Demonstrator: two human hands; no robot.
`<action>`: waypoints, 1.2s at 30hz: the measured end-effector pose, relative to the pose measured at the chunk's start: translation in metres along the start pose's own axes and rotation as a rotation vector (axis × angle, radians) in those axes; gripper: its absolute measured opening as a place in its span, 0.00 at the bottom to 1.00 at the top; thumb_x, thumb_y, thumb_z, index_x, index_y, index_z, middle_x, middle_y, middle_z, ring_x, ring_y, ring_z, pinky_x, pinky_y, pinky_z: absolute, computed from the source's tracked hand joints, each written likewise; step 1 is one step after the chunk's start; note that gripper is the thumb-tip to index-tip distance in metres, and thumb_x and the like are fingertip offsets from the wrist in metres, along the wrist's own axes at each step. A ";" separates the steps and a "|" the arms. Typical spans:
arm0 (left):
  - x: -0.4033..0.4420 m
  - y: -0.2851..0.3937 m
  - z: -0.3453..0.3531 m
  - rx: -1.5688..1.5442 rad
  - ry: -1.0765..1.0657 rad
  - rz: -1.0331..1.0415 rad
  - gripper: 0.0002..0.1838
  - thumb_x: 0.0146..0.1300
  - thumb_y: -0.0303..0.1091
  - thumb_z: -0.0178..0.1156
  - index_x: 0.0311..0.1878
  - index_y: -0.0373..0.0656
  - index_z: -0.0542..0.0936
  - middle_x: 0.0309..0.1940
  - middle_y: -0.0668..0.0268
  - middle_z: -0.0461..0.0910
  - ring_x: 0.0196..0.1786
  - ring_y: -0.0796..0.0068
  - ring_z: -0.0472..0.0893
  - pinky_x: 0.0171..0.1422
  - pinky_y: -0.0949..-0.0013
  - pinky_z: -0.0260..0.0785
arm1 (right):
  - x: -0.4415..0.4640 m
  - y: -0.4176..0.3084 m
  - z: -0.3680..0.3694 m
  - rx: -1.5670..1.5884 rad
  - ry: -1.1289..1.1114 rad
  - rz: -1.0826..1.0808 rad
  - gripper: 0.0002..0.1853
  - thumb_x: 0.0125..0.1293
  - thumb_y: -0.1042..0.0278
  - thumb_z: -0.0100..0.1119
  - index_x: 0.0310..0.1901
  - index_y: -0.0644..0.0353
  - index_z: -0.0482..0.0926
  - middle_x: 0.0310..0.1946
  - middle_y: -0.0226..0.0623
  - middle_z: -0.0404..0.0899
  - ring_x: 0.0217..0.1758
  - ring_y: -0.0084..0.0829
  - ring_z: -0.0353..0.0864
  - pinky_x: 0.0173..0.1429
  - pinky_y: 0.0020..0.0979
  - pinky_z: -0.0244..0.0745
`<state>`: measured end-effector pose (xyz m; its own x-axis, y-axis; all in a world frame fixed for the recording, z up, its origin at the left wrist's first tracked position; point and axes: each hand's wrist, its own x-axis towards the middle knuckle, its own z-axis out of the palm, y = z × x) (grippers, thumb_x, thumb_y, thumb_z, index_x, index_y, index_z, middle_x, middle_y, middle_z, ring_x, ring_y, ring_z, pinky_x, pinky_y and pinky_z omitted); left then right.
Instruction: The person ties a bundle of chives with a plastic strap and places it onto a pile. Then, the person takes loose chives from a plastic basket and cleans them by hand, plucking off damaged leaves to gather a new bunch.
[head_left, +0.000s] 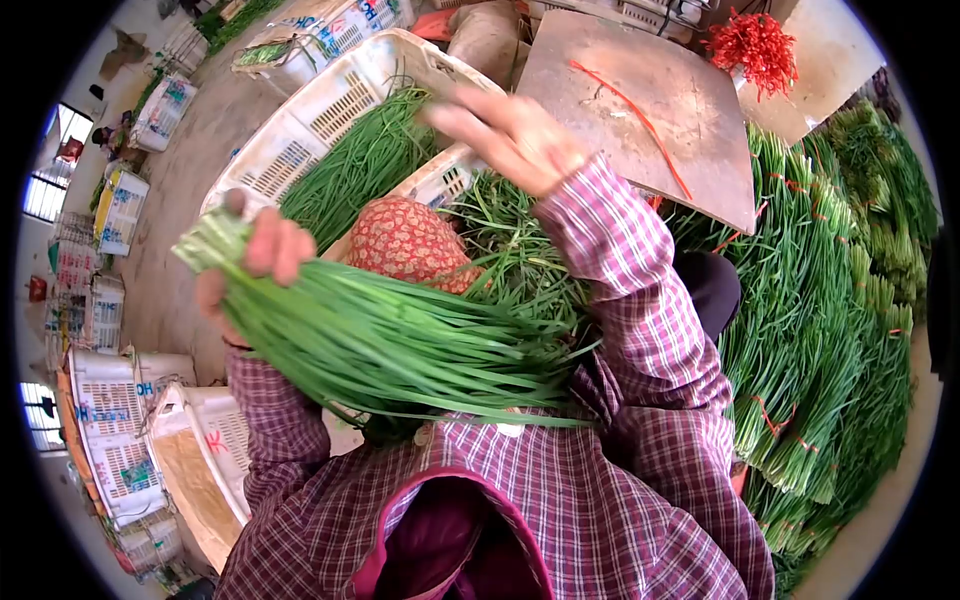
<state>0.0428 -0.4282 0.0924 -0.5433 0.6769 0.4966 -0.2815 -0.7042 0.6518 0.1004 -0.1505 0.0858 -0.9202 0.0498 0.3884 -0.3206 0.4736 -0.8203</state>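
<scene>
My left hand [262, 250] is closed around the pale stem ends of a thick bunch of Chinese chives [410, 335]. The long green leaves stretch across my lap to the right. My right hand [515, 140], slightly smeared by motion, is raised with its fingers stretched out and holds nothing I can see. It hovers near the rim of a white plastic crate [285, 165], in which loose chives [360, 150] lie. Below my right forearm there are scattered loose leaves [520, 240] beside a red flowered cloth [405, 240].
A brown board [640, 110] at upper right carries one red tie [640, 120]. Behind it stands a bundle of red ties [752, 50]. Tied chive bunches [800, 320] are piled along my right. More white crates [125, 420] stand at left, on the concrete floor [175, 230].
</scene>
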 end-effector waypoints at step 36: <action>0.054 0.023 0.016 0.079 0.290 -0.268 0.38 0.46 0.32 0.59 0.64 0.29 0.65 0.55 0.41 0.74 0.35 0.57 0.83 0.34 0.59 0.82 | -0.016 -0.064 0.037 -0.078 -0.090 -0.402 0.07 0.57 0.75 0.52 0.38 0.56 0.74 0.32 0.37 0.78 0.31 0.40 0.80 0.35 0.36 0.76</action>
<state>0.0196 -0.4044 0.1428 -0.6628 0.7378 0.1281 -0.3882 -0.4849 0.7837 0.1273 -0.2142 0.1161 -0.7422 -0.2280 0.6302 -0.6436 0.5048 -0.5753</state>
